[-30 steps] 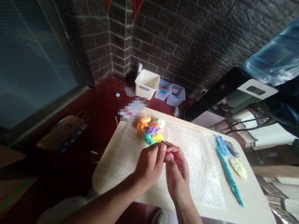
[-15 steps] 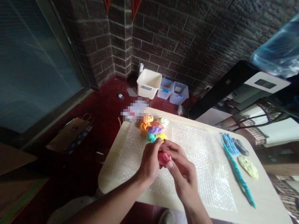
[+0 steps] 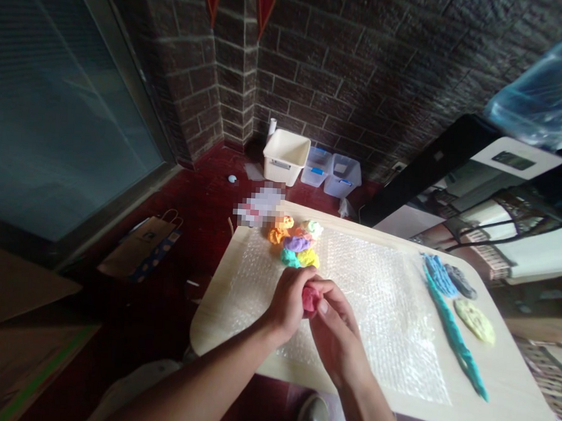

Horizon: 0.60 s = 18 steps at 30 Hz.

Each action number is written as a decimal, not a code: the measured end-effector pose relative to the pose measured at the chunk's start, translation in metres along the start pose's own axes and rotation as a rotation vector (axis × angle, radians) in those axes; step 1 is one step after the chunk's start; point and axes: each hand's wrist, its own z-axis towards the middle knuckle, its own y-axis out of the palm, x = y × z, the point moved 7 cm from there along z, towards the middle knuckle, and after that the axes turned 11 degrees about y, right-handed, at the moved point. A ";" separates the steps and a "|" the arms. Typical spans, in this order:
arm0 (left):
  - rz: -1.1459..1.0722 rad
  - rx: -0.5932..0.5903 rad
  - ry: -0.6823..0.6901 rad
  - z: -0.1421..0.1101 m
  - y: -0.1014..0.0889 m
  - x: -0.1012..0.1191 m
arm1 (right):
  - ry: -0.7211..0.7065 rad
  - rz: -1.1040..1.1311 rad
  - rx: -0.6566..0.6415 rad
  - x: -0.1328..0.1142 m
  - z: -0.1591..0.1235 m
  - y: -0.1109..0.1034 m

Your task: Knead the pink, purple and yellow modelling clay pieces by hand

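Note:
A small red lump of modelling clay (image 3: pixel 310 299) is held between my two hands above the table. My left hand (image 3: pixel 291 300) wraps its left side, thumb on top. My right hand (image 3: pixel 337 320) grips it from the right with thumb and bent fingers; part of the lump is hidden. Just beyond my hands lies a cluster of clay lumps: yellow (image 3: pixel 308 258), teal (image 3: pixel 290 257), purple (image 3: pixel 297 243), orange (image 3: pixel 276 236) and pale green-white (image 3: pixel 312 228). Under them spreads a sheet of bubble wrap (image 3: pixel 380 303).
On the table's (image 3: pixel 501 398) right lie a long teal clay roll (image 3: pixel 457 339), a blue clay piece (image 3: pixel 440 275), a grey one (image 3: pixel 460 281) and a pale yellow one (image 3: pixel 475 321). Plastic bins (image 3: pixel 286 157) stand by the wall; a paper bag (image 3: pixel 140 244) is on the floor left.
The right hand's fingers have closed in more around the red clay, and the left thumb has shifted over its top. The whole view has moved slightly.

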 end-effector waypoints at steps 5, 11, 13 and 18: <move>-0.116 -0.007 -0.099 -0.003 0.005 -0.005 | 0.013 -0.079 0.042 0.004 0.000 -0.003; -0.076 -0.115 -0.085 -0.004 0.013 0.000 | 0.029 0.086 0.000 0.001 0.004 -0.001; -0.040 -0.137 -0.051 -0.004 0.015 0.003 | 0.048 0.102 0.016 0.000 0.004 -0.002; 0.003 -0.229 -0.015 -0.004 0.019 0.005 | 0.120 0.184 0.054 0.004 0.003 -0.002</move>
